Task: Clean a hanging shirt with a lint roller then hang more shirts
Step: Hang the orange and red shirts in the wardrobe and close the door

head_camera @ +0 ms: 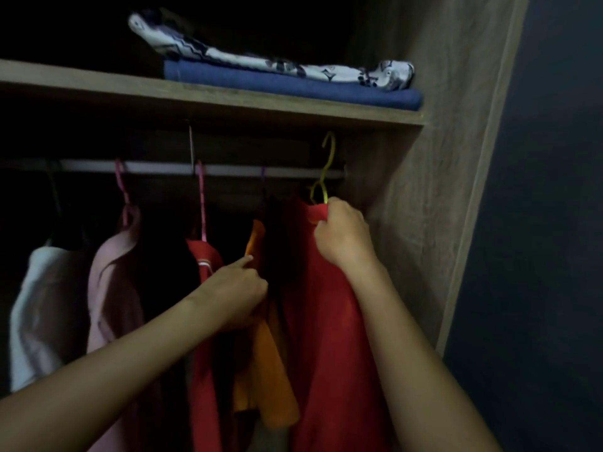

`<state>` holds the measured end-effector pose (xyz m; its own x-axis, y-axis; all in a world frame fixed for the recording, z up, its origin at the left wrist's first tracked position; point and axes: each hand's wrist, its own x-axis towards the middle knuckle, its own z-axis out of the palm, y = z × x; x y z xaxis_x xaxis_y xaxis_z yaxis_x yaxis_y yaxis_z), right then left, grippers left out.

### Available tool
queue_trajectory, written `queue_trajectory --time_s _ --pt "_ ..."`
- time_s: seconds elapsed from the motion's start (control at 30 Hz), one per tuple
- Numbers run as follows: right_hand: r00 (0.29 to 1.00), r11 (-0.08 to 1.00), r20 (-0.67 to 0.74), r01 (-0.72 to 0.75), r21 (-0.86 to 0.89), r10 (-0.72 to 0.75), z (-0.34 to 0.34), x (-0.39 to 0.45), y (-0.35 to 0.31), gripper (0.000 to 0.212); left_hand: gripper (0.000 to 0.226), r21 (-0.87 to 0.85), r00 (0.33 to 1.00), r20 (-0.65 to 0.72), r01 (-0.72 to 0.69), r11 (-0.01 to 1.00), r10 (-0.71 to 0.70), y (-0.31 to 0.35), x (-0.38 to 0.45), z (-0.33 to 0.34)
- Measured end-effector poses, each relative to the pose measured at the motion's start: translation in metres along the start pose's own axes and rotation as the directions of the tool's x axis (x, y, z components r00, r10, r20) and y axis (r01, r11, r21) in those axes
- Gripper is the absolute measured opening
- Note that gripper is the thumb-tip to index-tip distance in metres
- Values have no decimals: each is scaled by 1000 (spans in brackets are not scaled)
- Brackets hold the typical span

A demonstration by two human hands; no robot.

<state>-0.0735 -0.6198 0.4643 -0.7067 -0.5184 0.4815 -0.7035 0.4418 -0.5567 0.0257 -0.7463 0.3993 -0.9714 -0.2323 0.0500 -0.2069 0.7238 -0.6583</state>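
Observation:
A red shirt [321, 305] hangs from a yellow hanger [324, 171] whose hook stands above the white closet rail [156, 168], at the rail's right end. My right hand [342, 234] grips the shirt's collar and the hanger's neck. My left hand [239, 288] is closed on the fabric of an orange shirt [264, 370] and a dark garment [280, 243] beside it, with the forefinger pointing up. Another red shirt [204, 321] hangs on a pink hanger [201, 197] further left. No lint roller is in view.
A pink garment [114, 288] and a white garment [39, 308] hang at the left. The wooden shelf [98, 84] above carries a folded blue cloth [293, 88] under a patterned white one [261, 60]. The wardrobe's side wall [434, 190] stands close on the right.

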Motion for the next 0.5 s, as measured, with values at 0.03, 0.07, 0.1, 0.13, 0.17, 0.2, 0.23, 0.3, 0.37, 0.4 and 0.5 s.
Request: queue_trajectory --time_s 0.03,0.07,0.1,0.13,0.17,0.2,0.23,0.3,0.37,0.4,0.5 --pt "1000 1000 25 -5 5 5 -2 7 -6 10 30 -6 1000 2 0 1000 0 0 1 0" --pt "999 1000 50 -14 9 14 -2 14 -12 10 29 -13 1000 0 0 1000 0 0 1 -1" --pt "997 1000 70 -25 13 24 -1 20 -16 15 29 -14 1000 -5 -4 1000 4 1 1 -1" --pt "996 999 82 -33 15 32 3 25 -18 22 28 -12 1000 -3 -6 1000 6 1 0 -1" --pt "995 999 91 -41 11 40 6 29 -21 26 29 -2 1000 -7 -15 1000 15 0 0 -1" --pt "993 999 103 -50 3 50 10 34 -22 29 29 -3 1000 -13 -21 1000 21 -1 0 0" --pt "991 998 122 -62 -7 62 15 37 -23 31 30 -5 999 -22 -24 1000 24 -2 -1 1" --pt "981 996 170 -87 -34 91 24 45 -21 33 29 -30 999 -32 -11 999 10 -4 -3 5" --pt "972 992 207 -101 -71 113 34 51 -16 36 27 -38 999 -48 9 999 -11 -7 -5 9" --pt "968 991 221 -100 -88 117 38 55 -14 37 27 -39 999 -46 20 999 -22 -9 -7 10" --pt "960 987 248 -98 -126 127 47 61 -7 38 27 -54 999 -33 28 998 -30 -12 -10 12"
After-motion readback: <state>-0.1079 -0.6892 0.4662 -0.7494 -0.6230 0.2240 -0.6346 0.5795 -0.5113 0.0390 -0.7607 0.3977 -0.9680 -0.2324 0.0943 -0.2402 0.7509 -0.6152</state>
